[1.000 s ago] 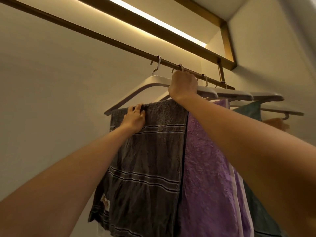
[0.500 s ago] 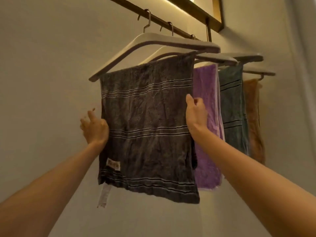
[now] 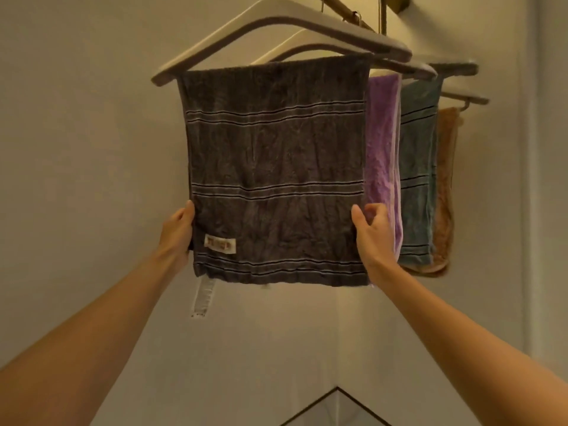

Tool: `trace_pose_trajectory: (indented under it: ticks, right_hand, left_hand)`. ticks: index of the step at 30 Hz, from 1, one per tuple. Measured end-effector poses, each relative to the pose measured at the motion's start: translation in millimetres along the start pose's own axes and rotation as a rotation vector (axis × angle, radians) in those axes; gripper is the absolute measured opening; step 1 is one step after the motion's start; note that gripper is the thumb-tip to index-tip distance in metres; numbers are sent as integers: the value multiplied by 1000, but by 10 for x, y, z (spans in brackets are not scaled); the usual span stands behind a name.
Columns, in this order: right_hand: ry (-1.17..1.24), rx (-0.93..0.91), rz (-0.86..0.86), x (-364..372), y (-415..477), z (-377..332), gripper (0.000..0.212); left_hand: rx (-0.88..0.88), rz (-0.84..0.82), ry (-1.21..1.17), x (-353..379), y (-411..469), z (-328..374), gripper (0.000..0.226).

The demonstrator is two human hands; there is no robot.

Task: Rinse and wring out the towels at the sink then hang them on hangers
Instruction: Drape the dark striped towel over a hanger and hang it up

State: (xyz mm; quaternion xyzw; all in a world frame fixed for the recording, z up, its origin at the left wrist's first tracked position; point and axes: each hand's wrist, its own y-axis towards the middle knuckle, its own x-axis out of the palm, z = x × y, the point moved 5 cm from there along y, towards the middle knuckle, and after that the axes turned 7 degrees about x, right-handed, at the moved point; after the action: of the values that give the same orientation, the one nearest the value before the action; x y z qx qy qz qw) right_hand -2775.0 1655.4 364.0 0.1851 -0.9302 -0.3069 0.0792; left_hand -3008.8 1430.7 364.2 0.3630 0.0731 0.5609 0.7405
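The hanging step is in hand, and by the look of it close to done: the grey towel (image 3: 276,167) is draped over the bar of the front hanger (image 3: 276,23), which hangs from the rail (image 3: 349,13) above the towel, and its striped face falls flat and fairly square. The left hand (image 3: 178,235) grips the towel's left edge low down, about level with the brand label (image 3: 220,243), with the thumb at the front and the fingers out of sight behind the cloth. The right hand (image 3: 373,235) pinches the right edge at much the same height, thumb pressed on the front face and curled fingers behind it, in the gap between the grey towel and the purple towel (image 3: 382,142) just behind it. Further behind the grey towel hang a teal towel (image 3: 418,167) and a tan towel (image 3: 444,192), so 4 towels are up. A white care tag (image 3: 204,295) dangles below the grey towel's lower left corner. I judge that both hands are drawing the cloth down and outward to smooth it and even its fall. The next move seems to call for a light, equal pull on the 2 edges, so the towel does not slide along the bar or tilt the hanger. After that comes a clean release that does not drag the purple towel along. No sink shows here, so whether more towels wait to be rinsed cannot be told.
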Motion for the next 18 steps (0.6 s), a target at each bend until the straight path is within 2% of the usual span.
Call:
trace_pose_trajectory:
  ticks: [3, 7, 12, 18]
  right_hand:
    - [29, 64, -100, 26, -45, 76, 41]
    - [90, 133, -147, 43, -106, 131, 57]
    - [-12, 103, -155, -12, -182, 211, 43]
    - [-172, -46, -113, -78, -297, 176, 48]
  left_hand:
    - [-55, -32, -90, -28, -98, 8, 39]
    - [-89, -32, -95, -113, -210, -59, 33]
    - [-35, 16, -27, -159, -281, -61, 25]
    - [-70, 64, 59, -182, -417, -8, 32]
